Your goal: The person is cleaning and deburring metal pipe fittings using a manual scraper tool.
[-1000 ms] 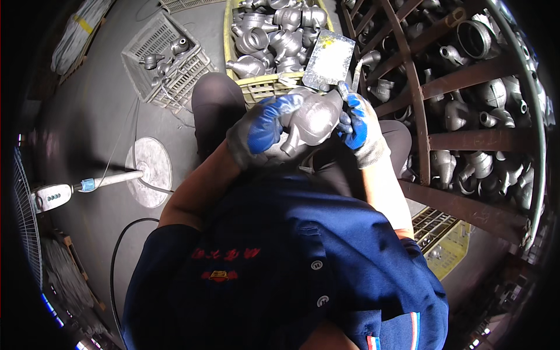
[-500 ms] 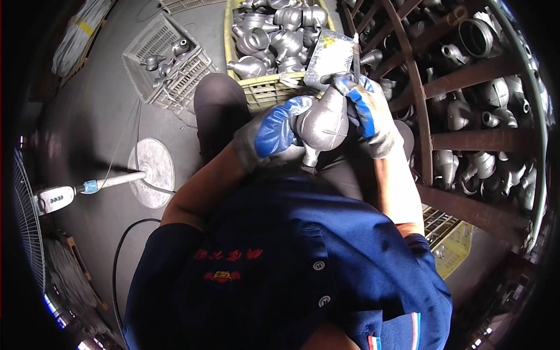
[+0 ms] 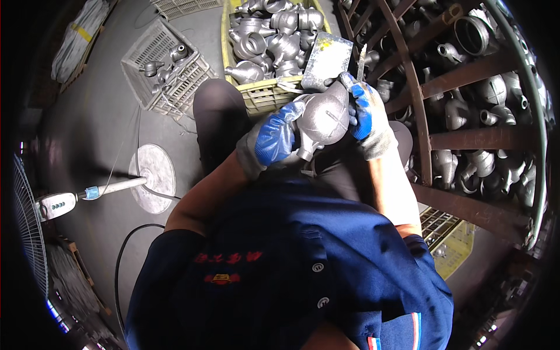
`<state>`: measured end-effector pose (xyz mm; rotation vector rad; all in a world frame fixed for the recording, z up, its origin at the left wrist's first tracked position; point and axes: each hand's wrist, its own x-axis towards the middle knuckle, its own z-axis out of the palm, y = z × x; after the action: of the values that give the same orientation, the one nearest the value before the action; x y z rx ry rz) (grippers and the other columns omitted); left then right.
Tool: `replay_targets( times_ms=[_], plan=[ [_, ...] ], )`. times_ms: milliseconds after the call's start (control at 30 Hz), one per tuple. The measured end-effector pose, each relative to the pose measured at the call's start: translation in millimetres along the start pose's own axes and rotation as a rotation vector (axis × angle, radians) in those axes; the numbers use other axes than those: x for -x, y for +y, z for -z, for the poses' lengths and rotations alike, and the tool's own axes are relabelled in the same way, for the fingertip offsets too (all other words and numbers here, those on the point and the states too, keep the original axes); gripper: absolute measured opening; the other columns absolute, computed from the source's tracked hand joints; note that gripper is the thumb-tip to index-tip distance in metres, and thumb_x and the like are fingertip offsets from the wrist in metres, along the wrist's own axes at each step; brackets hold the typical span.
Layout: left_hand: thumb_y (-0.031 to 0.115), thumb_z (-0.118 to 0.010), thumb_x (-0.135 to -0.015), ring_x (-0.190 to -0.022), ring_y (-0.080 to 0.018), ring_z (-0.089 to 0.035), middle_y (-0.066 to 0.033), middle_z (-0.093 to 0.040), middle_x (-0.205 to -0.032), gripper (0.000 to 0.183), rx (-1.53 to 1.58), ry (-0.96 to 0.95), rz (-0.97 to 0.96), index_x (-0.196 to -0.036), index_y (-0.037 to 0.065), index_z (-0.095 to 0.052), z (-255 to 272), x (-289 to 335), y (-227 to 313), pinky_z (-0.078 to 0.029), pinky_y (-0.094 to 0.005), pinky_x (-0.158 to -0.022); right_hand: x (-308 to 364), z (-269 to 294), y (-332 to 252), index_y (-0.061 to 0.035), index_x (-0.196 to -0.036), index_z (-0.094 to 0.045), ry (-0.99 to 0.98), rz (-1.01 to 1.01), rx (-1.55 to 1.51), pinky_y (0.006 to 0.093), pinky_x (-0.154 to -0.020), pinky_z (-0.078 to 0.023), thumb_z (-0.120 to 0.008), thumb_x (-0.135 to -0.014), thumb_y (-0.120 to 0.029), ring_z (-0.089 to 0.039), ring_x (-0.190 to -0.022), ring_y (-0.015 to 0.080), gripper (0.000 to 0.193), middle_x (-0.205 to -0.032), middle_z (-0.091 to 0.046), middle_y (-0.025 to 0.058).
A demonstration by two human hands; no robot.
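A bulbous grey metal casting point(image 3: 325, 119) with a tapering neck and a short side spout is held over my lap. My left hand point(image 3: 277, 135), in a blue-coated glove, is closed around its left side. At the casting's upper right is my gloved right hand point(image 3: 366, 111), fingers bent near the neck. A narrow, flat, file-like tool point(image 3: 362, 63) sticks up from the right hand; its lower part is hidden by the fingers. Just beyond the hands, a speckled metal plate point(image 3: 328, 61) leans on a yellow crate point(image 3: 265, 96) filled with similar castings.
A grey crate point(image 3: 135, 87) with a few castings stands at the left. Rusty rack bars point(image 3: 415, 87) with many castings behind them rise at the right. A fan stand point(image 3: 157, 189) is on the left floor, with a black cable point(image 3: 121, 256) near me.
The casting has turned in my hands, its side spout swinging to the left and its neck to the right. The file-like tool has shifted right and tilted.
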<state>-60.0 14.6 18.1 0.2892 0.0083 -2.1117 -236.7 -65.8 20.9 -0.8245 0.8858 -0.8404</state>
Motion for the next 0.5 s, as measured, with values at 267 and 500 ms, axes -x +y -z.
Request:
replay_targets(
  times_ms=[267,500],
  plan=[
    [0.027,-0.039,-0.095,-0.124,-0.0225,-0.039,-0.0094,-0.045,-0.133,0.042,-0.653,-0.212,-0.126,-0.131,0.007,-0.041,41.2,-15.3,2.6,-0.025,-0.0374,-0.109,0.5,-19.5,-13.1,-0.0063,-0.095,-0.064,0.088,0.181,0.489,0.0164,-0.039,-0.025,-0.061,-0.086,-0.025,-0.038,-0.044,-0.0004,0.021,-0.057,-0.048,-0.0068],
    [0.037,-0.033,-0.097,-0.12,-0.0235,-0.044,-0.0086,-0.049,-0.127,0.043,0.203,-0.517,-0.137,-0.128,0.011,-0.044,32.3,-40.1,6.5,-0.032,-0.0412,-0.106,38.4,-4.1,4.0,0.0019,-0.109,-0.061,0.231,0.251,0.236,0.02,-0.066,-0.043,-0.061,-0.086,-0.01,-0.054,-0.074,0.0051,0.026,-0.089,-0.063,0.0031]
  ],
)
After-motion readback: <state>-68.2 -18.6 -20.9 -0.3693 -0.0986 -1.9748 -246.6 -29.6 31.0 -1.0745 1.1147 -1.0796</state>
